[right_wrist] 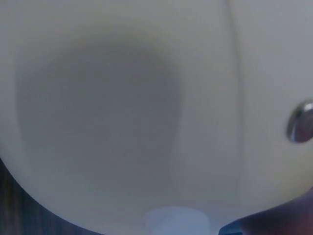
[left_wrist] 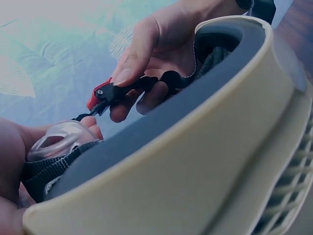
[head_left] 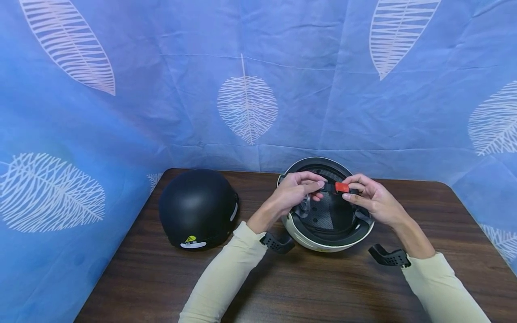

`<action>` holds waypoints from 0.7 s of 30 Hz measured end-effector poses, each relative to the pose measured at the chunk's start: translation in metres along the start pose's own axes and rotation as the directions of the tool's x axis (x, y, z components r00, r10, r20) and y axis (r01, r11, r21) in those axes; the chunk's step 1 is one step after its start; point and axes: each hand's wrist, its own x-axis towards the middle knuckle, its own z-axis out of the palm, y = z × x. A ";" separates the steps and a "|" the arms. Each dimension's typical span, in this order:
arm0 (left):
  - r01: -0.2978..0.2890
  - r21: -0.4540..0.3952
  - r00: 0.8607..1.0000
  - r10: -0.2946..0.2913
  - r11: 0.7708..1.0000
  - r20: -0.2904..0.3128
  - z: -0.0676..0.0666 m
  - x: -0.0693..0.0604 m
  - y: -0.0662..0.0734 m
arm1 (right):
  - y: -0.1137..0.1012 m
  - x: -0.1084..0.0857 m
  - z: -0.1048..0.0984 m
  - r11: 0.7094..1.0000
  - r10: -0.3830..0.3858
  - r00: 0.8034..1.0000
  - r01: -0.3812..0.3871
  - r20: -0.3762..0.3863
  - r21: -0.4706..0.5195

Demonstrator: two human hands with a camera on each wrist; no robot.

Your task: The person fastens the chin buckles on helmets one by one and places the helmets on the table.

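A cream helmet (head_left: 311, 240) lies upside down on the table, its dark padded inside facing up. Over its opening, my right hand (head_left: 373, 199) pinches the red-and-black chin strap buckle (head_left: 341, 187). My left hand (head_left: 296, 190) pinches the black strap (head_left: 328, 186) on the buckle's left side. Seen from the left wrist, the strap meets the buckle (left_wrist: 101, 93); whether it is latched I cannot tell. A clear plastic piece (left_wrist: 66, 136) sits by the left fingers. The shell (right_wrist: 205, 98) fills most of the right wrist view, with only a dark sliver of hand at the corner.
To the left, a black helmet (head_left: 198, 206) rests dome up, with a yellow sticker near its lower edge. Both helmets stand on a dark wooden table (head_left: 323, 287). Behind hangs a blue cloth (head_left: 299, 103) with white leaf prints.
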 end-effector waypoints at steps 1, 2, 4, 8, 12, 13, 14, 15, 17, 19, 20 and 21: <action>0.001 0.003 1.000 -0.001 1.000 0.003 0.001 0.000 0.000 | 0.000 -0.001 0.000 1.000 0.000 1.000 0.000 0.000 -0.005; 0.002 0.006 1.000 -0.002 1.000 0.006 0.001 0.000 0.000 | 0.000 -0.001 0.000 1.000 0.000 1.000 0.000 0.002 -0.015; 0.004 0.010 1.000 -0.004 1.000 0.012 0.002 0.001 0.000 | 0.000 -0.002 -0.001 0.999 -0.005 1.000 0.005 0.001 -0.038; -0.001 0.011 1.000 0.001 1.000 0.005 0.003 0.001 -0.001 | 0.001 -0.001 0.001 0.997 -0.009 1.000 0.008 -0.010 -0.081; -0.009 0.015 1.000 0.009 1.000 -0.004 0.002 0.001 -0.002 | 0.002 0.001 0.002 0.995 -0.023 0.999 0.021 -0.024 -0.098; -0.009 0.017 1.000 0.009 1.000 -0.006 0.002 0.002 -0.002 | 0.002 0.001 0.003 0.995 -0.025 0.999 0.023 -0.025 -0.094; -0.008 0.019 1.000 0.008 1.000 -0.008 0.002 0.002 -0.002 | 0.003 0.001 0.003 0.996 -0.027 0.999 0.025 -0.024 -0.086; -0.008 0.019 1.000 0.008 1.000 -0.008 0.002 0.002 -0.002 | 0.003 0.001 0.004 0.997 -0.025 0.999 0.023 -0.024 -0.077; -0.009 0.016 1.000 0.009 1.000 -0.009 0.002 0.002 -0.002 | 0.003 0.001 0.005 0.997 -0.021 0.999 0.018 -0.029 -0.081; -0.010 0.009 1.000 0.010 1.000 -0.009 0.001 0.002 -0.003 | 0.003 0.000 0.007 0.996 -0.015 0.999 0.012 -0.038 -0.085; -0.011 0.007 1.000 0.011 1.000 -0.008 0.001 0.001 -0.003 | 0.003 0.000 0.007 0.995 -0.013 0.999 0.009 -0.045 -0.096; -0.012 0.005 1.000 0.012 1.000 -0.008 0.001 0.001 -0.003 | 0.003 0.000 0.008 0.994 -0.011 0.999 0.005 -0.053 -0.110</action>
